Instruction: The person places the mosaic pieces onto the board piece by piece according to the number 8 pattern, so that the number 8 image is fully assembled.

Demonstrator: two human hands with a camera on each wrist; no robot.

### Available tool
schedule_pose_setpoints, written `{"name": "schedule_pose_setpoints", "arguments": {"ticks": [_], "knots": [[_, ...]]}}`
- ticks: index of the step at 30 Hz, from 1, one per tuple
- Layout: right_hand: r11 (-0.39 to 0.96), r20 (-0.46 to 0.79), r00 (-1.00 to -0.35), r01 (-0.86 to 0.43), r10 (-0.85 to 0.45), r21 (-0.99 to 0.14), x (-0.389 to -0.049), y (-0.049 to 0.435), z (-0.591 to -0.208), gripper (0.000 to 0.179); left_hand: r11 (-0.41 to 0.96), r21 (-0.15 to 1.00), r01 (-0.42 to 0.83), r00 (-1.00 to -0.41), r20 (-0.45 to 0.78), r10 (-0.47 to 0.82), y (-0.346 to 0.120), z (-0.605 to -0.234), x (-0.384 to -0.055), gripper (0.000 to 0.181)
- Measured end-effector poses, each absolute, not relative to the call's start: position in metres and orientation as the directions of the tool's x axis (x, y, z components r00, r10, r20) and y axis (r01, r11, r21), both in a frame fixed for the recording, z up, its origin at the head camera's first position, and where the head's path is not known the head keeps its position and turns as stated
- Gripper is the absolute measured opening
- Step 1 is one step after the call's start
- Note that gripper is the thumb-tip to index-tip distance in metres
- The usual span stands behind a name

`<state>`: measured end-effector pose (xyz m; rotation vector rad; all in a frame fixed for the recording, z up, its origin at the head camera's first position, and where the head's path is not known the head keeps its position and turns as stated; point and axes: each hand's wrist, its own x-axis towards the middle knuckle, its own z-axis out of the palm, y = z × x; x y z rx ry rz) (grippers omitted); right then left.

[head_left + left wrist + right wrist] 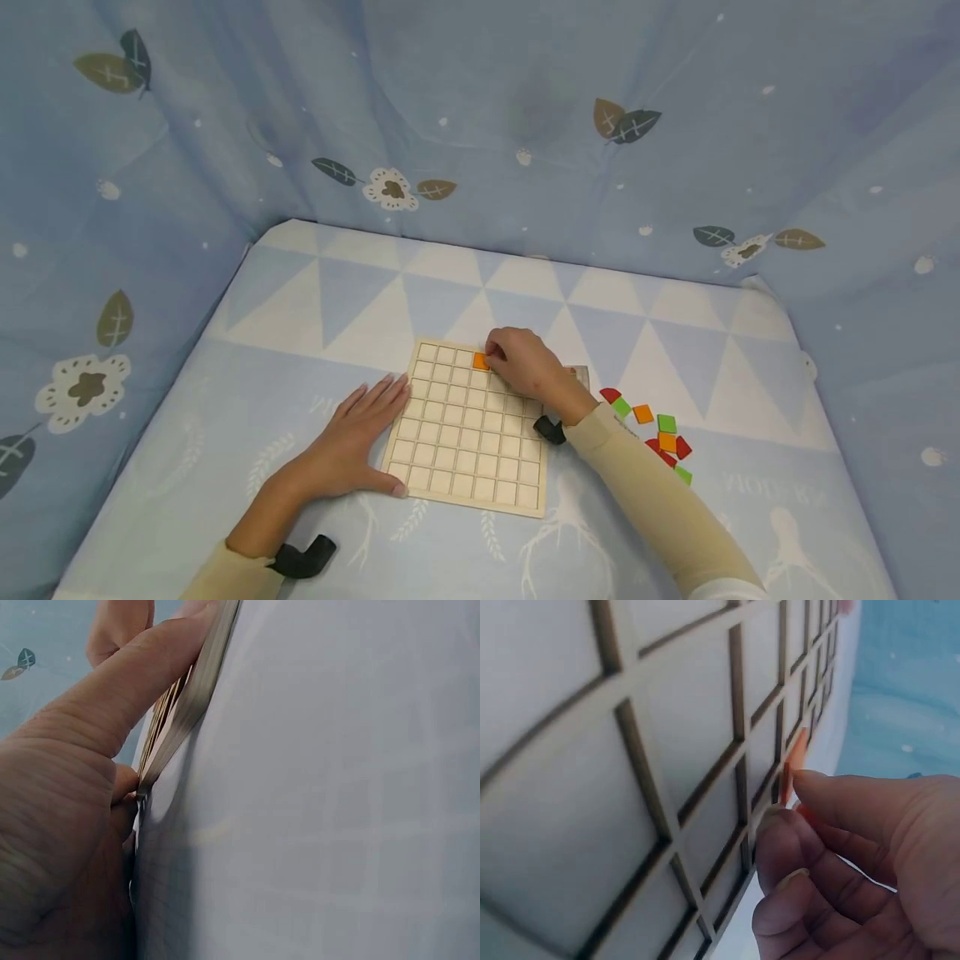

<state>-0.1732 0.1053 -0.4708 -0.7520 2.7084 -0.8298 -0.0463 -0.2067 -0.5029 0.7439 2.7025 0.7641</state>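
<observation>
A pale wooden grid board [450, 414] lies flat on the table, with square cells. At its far edge my right hand [521, 360] pinches an orange square tile [480, 361] over the top row. In the right wrist view the thumb lies against the orange tile [796, 757], with the fingertips curled just below; the tile's lower part is hidden. My left hand [352, 446] rests on the table with fingers spread, their tips and the thumb at the board's left side. Close up, the left thumb [150, 671] lies along the board's edge [184, 712].
Loose pieces lie right of the board: red quarter-round ones [610, 394], green squares [667, 423] and orange squares [642, 413]. A partly hidden flat printed item [582, 374] sits behind the right wrist. Blue patterned curtains [480, 125] enclose the table.
</observation>
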Motion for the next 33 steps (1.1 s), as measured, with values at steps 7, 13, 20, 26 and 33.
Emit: {"name": "schedule_pose_setpoints", "arguments": {"ticks": [7,13,20,26,33], "knots": [[0.706,-0.041,-0.886,-0.340,-0.462,-0.622,-0.158,0.142,-0.454,0.015,0.742,0.546,0.388,-0.845,-0.111,0.523,-0.206,-0.498,-0.047,0.141],[0.749,-0.043,-0.914,-0.304,-0.404,-0.589,-0.149,0.194,-0.437,0.021,0.739,0.546,0.395,-0.845,-0.099,0.525,-0.207,-0.500,-0.047,0.141],[0.844,-0.174,-0.940,-0.171,-0.295,-0.508,-0.138,0.243,-0.438,0.028,0.741,0.541,0.399,-0.843,-0.101,0.528,-0.207,-0.500,-0.046,0.141],[0.901,-0.355,-0.907,-0.054,-0.225,-0.431,-0.134,0.259,-0.447,0.035,0.737,0.545,0.400,-0.843,-0.097,0.529,-0.208,-0.498,-0.045,0.140],[0.905,-0.340,-0.919,-0.039,-0.198,-0.423,-0.127,0.268,-0.459,0.025,0.731,0.550,0.404,-0.843,-0.088,0.531,-0.207,-0.498,-0.046,0.140]]}}
